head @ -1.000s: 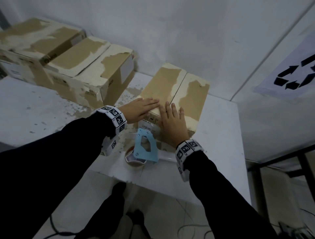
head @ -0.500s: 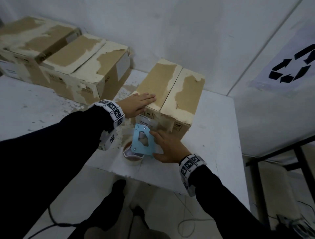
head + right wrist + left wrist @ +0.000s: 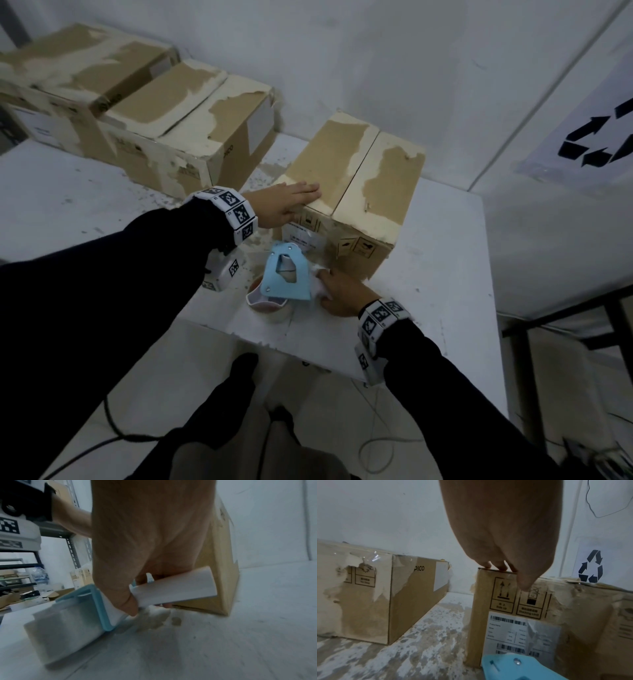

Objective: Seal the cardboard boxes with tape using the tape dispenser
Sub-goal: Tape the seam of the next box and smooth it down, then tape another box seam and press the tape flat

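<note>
Now my right hand (image 3: 337,291) is curling around the white handle of the tape dispenser (image 3: 287,278) on the bench (image 3: 442,274), just in front of the box (image 3: 349,192). My left hand (image 3: 284,204) is pressing flat on its near flap, the seam running straight away from me.

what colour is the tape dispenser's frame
Light blue frame on the tape dispenser, with a white handle; clearest in the head view.
</note>
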